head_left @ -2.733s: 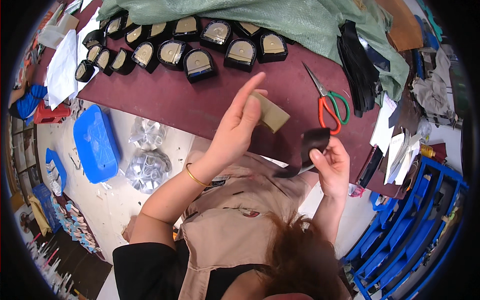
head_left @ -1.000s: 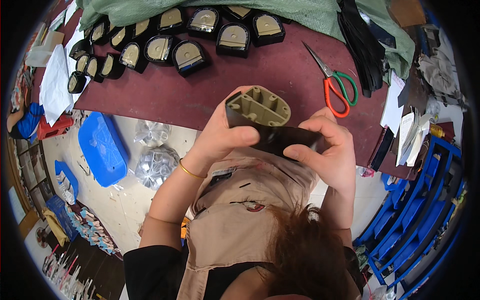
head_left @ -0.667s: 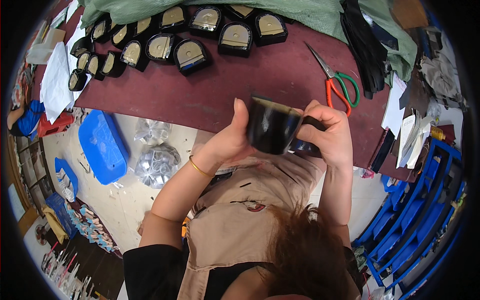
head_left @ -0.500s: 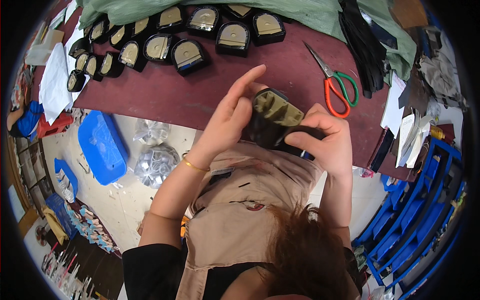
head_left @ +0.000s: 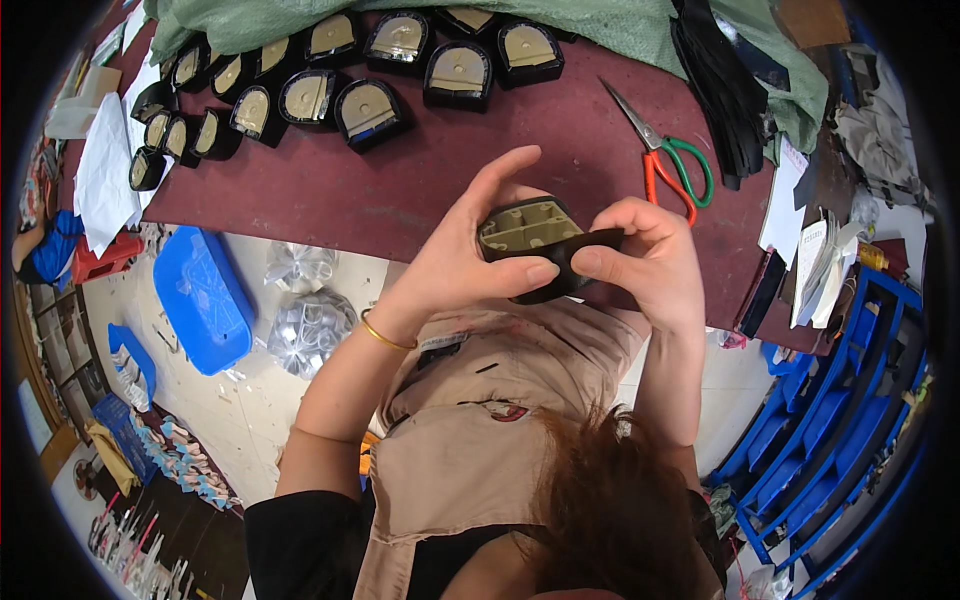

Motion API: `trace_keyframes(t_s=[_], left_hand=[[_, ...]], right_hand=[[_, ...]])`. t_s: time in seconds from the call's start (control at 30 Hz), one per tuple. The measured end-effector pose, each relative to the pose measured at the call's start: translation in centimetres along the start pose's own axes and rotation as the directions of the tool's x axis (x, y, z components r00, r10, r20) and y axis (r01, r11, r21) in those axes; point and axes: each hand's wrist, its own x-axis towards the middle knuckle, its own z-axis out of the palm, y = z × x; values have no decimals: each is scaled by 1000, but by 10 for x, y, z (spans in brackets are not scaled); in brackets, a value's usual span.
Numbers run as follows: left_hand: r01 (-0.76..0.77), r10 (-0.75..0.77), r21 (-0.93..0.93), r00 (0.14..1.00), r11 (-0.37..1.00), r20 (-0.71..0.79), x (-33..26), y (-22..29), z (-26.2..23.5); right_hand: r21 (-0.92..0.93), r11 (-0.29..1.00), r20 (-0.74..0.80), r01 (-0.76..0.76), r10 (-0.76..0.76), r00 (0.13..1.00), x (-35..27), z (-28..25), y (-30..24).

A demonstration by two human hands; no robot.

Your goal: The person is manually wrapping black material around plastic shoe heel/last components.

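Observation:
A chunky shoe heel (head_left: 528, 226) of olive plastic, with a ribbed hollow face turned upward, is between my hands over the table's near edge. Black sheet material wraps its side. My left hand (head_left: 462, 255) cups the heel, thumb across the near side and index finger raised. With thumb and index finger, my right hand (head_left: 652, 262) pinches the loose end of the black strip (head_left: 597, 241) at the heel's right side. The heel's underside is hidden.
Several black-wrapped heels (head_left: 458, 76) stand at the back left of the dark red table (head_left: 420, 190). Red-and-green-handled scissors (head_left: 660, 150) lie right of my hands, near hanging black strips (head_left: 715, 100). A blue tub (head_left: 205, 300) and bagged parts (head_left: 312, 325) are on the floor; a blue rack (head_left: 830, 420) stands right.
The heel has turned so its ribbed face points more upward. My left thumb has come across its near side, and my right hand has shifted the strip's end up along the edge.

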Motion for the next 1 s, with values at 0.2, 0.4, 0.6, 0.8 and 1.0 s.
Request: trace_keyframes(t_s=[0.2,0.4,0.6,0.8,1.0], left_hand=[[-235,232,209,972,949,41,8,-13,-4],[-461,409,477,887,748,215,11,-9,-6],[-557,505,641,813,528,290,9,0,-1],[-644,452,574,765,506,459,17,1,-1],[-200,201,-172,979,965,-13,22,-54,8]], right_hand=[[125,939,-255,322,-283,925,-8,32,9],[-56,939,-217,339,-343,914,-13,23,11],[22,962,-166,272,-265,950,-13,16,21],[212,965,119,155,-183,976,15,-5,24],[422,840,-212,341,-274,938,24,20,32]])
